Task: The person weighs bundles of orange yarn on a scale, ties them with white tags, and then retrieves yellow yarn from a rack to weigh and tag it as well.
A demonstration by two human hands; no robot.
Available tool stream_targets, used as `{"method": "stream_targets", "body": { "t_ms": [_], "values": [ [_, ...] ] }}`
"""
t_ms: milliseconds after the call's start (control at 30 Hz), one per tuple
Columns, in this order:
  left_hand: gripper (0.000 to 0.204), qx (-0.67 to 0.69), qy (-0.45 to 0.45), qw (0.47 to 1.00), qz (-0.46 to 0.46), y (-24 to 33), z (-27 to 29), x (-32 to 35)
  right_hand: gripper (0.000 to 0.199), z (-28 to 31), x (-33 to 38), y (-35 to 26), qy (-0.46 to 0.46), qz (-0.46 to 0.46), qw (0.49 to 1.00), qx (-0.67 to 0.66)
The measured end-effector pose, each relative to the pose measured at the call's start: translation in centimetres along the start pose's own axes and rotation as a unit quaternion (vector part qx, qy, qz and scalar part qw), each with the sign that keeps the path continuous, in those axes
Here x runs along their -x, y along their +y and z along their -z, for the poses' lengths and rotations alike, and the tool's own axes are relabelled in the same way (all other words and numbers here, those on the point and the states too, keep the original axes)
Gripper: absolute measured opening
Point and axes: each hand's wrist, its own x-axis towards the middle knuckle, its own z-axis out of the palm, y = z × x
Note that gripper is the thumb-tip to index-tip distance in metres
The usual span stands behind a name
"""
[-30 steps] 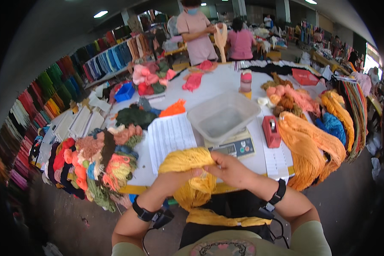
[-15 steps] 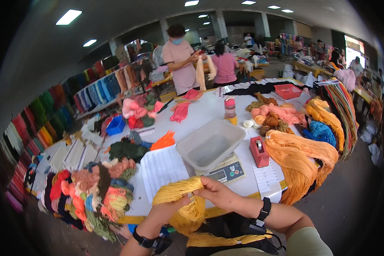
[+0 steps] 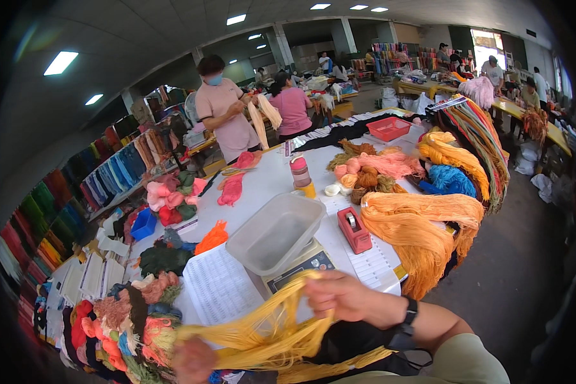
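A skein of yellow yarn (image 3: 262, 333) is stretched loosely between my two hands in front of the table's near edge, its strands spread apart. My right hand (image 3: 339, 296) is closed around its upper right end. At the lower left, my left hand (image 3: 195, 360) holds the other end; motion blurs its fingers. More yellow yarn (image 3: 339, 366) lies low across my lap. Just beyond the skein, a grey plastic tub (image 3: 276, 233) rests on a digital scale (image 3: 301, 265), whose near part the yarn and my right hand partly cover.
Left of the scale lies a printed sheet (image 3: 221, 288), beside a heap of mixed yarn (image 3: 125, 320). To the right are a red tape dispenser (image 3: 354, 230) and a large orange yarn bundle (image 3: 416, 224). A pink bottle (image 3: 300, 171) stands farther back. A person (image 3: 224, 109) handles pale yarn across the table.
My hands have moved apart, the left one down and leftward, pulling the bunched yellow skein out into a long open loop. The whole view has shifted to the right.
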Motion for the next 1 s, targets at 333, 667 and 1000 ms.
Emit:
{"method": "stream_targets", "body": {
  "t_ms": [333,667,1000],
  "values": [
    [0.031,0.093,0.255,0.914,-0.302,16.1,8.0,11.9,0.025,8.8,18.9,-8.5,0.415,0.257,0.863,0.13],
    [0.021,0.039,0.491,0.725,-0.482,20.2,16.0,21.4,0.023,22.8,39.7,-11.3,0.649,0.375,0.656,0.083],
    [0.021,-0.209,0.532,0.757,-0.315,-0.9,11.2,2.7,0.014,-0.3,19.2,-15.4,0.447,0.332,0.732,0.392]
  ]
}}
